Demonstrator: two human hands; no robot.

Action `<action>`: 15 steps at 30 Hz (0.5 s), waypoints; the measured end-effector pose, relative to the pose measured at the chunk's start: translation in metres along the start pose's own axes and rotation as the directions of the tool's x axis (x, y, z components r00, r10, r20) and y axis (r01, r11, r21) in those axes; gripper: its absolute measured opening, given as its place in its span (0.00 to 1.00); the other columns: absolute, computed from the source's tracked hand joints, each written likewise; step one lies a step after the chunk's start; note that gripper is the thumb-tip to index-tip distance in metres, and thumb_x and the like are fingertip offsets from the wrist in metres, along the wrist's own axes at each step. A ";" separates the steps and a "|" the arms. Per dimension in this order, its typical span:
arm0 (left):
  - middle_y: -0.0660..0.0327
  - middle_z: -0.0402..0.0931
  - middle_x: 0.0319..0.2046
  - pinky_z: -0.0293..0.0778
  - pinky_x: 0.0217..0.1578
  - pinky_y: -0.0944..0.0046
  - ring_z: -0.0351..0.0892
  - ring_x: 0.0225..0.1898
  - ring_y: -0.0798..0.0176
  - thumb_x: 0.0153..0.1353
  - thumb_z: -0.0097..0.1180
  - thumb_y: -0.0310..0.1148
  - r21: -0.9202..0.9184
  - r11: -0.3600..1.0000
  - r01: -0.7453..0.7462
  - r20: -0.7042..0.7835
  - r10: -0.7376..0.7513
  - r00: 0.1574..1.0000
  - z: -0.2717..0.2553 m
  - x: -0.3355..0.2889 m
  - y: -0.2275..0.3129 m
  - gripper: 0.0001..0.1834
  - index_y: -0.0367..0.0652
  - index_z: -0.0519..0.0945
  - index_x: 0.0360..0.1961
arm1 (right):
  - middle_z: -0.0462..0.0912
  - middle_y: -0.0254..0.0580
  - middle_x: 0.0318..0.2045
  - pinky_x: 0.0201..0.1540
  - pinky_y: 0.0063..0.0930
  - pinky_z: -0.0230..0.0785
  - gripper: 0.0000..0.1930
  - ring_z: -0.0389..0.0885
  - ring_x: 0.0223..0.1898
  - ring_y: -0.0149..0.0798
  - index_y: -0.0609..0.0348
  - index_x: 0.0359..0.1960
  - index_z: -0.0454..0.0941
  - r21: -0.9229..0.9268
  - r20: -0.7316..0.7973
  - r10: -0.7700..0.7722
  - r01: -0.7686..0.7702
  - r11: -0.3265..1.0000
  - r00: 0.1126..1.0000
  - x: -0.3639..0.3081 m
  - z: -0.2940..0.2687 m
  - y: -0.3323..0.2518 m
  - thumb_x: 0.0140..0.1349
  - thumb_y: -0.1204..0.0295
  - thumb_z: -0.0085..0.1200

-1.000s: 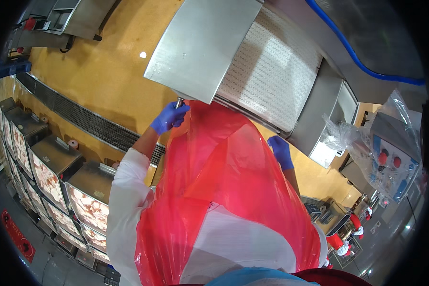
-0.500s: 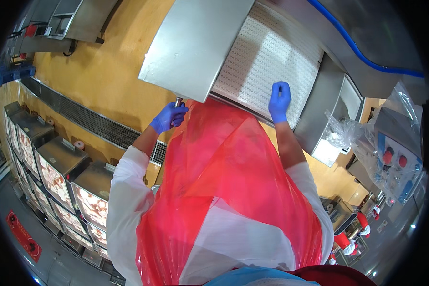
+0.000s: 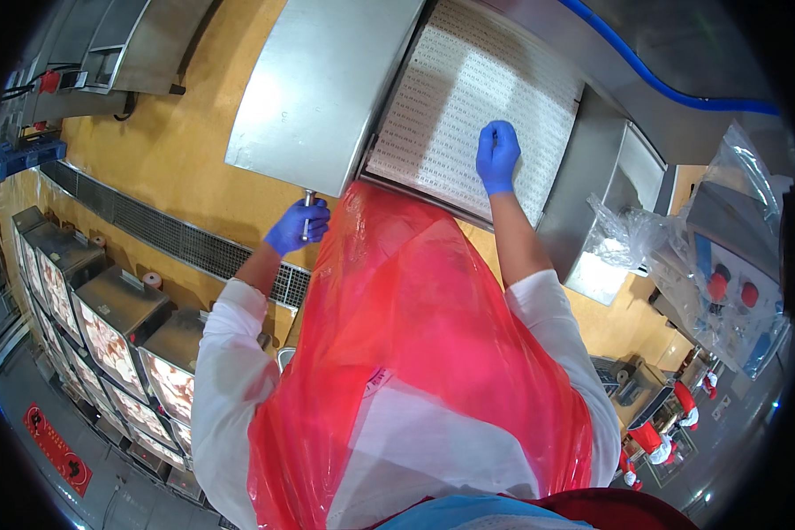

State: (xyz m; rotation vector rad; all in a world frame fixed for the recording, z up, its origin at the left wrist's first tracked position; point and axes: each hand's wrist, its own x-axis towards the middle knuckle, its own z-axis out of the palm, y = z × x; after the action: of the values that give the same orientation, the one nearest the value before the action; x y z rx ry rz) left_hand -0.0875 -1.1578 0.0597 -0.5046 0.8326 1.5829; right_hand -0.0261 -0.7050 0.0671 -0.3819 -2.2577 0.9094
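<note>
My left hand (image 3: 297,229), in a blue glove, is wrapped round a slim metal rod-shaped tool (image 3: 307,212) just below the near corner of a steel side table (image 3: 322,97). The tool's exact kind cannot be made out. My right hand (image 3: 498,157), also in a blue glove, is curled into a fist over a white textured conveyor belt (image 3: 442,115); nothing shows in its fingers. Whether the fist touches the belt is unclear. A red plastic apron (image 3: 415,291) covers my front up to the belt's near edge.
Right of the belt are a steel chute (image 3: 592,203) and a plastic-wrapped control box (image 3: 733,274) with red buttons. A blue hose (image 3: 636,66) runs above. At left, a floor drain grating (image 3: 168,230) passes lit screens (image 3: 106,331). People in red and white (image 3: 658,442) are far right.
My view has shifted, so the table and belt appear further left and slightly higher. The tool in my left hand shows more fully. My right hand remains a fist over the belt.
</note>
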 end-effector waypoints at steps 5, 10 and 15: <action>0.70 0.59 0.15 0.53 0.15 0.69 0.58 0.14 0.71 0.66 0.55 0.27 -0.047 0.989 -0.139 -0.038 0.137 0.990 0.027 0.005 -0.018 0.11 0.53 0.68 0.29 | 0.74 0.48 0.25 0.35 0.38 0.70 0.08 0.76 0.28 0.48 0.62 0.28 0.75 0.039 0.007 0.077 -0.077 0.996 0.997 0.023 0.003 0.015 0.63 0.72 0.56; 0.71 0.61 0.19 0.59 0.18 0.70 0.61 0.17 0.72 0.69 0.58 0.33 -0.094 0.993 -0.071 0.128 0.082 0.988 -0.002 -0.002 -0.025 0.08 0.52 0.71 0.34 | 0.76 0.46 0.26 0.36 0.35 0.72 0.08 0.77 0.28 0.46 0.61 0.28 0.76 0.059 0.060 0.024 -0.027 0.998 0.998 0.025 0.009 0.003 0.64 0.72 0.56; 0.70 0.64 0.19 0.61 0.18 0.69 0.63 0.17 0.72 0.68 0.60 0.33 -0.030 0.975 -0.218 0.091 0.220 0.971 0.016 0.005 -0.030 0.07 0.49 0.72 0.35 | 0.77 0.47 0.26 0.34 0.38 0.71 0.08 0.76 0.27 0.47 0.60 0.28 0.76 -0.047 0.123 -0.003 0.008 0.999 0.992 0.062 0.014 0.024 0.65 0.71 0.56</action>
State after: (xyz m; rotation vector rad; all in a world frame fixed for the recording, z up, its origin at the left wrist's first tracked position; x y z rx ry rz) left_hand -0.0567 -1.1417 0.0598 -0.3579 0.8236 1.8049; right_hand -0.0812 -0.6651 0.0723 -0.3495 -2.3950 0.8993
